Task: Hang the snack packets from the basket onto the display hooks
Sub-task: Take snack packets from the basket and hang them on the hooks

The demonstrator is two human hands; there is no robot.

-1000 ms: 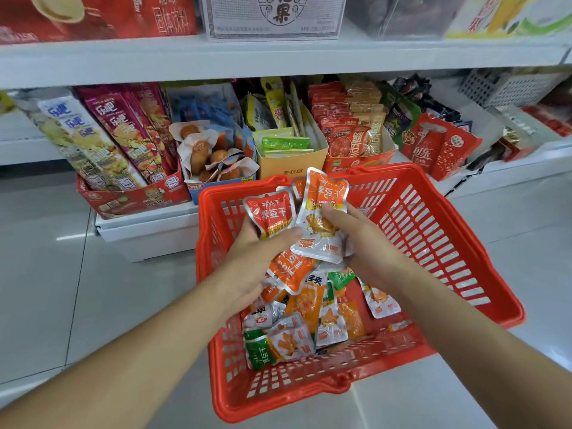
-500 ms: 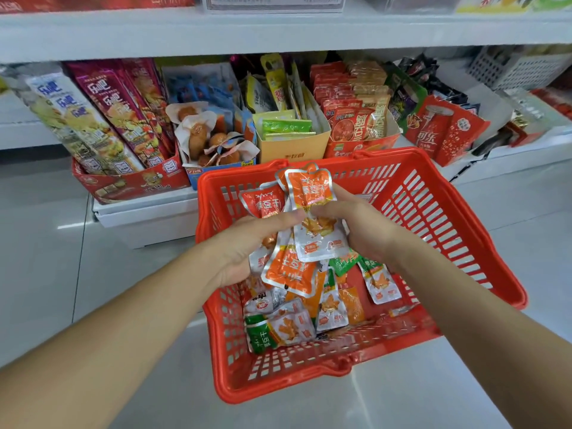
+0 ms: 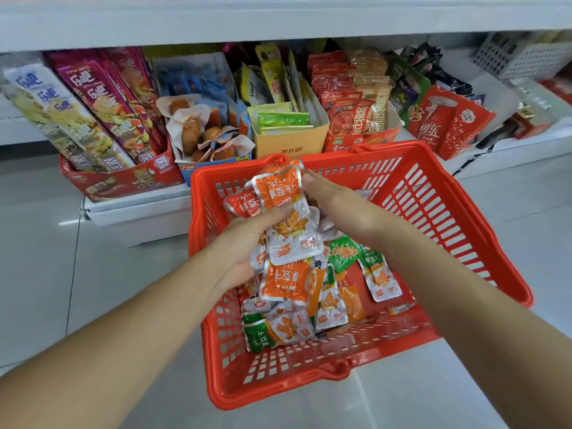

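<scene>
Two hands over the red basket (image 3: 458,243), sorting snack packets.
Left hand (image 3: 247,243) pinches a stack of orange packets (image 3: 280,196) above the basket; right hand (image 3: 337,202) fingers touch the stack's top edge, grip unclear. More packets (image 3: 328,298) lie inside.

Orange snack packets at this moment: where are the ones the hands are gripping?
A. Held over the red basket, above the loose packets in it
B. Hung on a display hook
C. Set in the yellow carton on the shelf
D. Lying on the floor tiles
A: the left hand and right hand grip a bunch of orange snack packets above the red basket, with more loose packets lying on its bottom beneath.
</scene>
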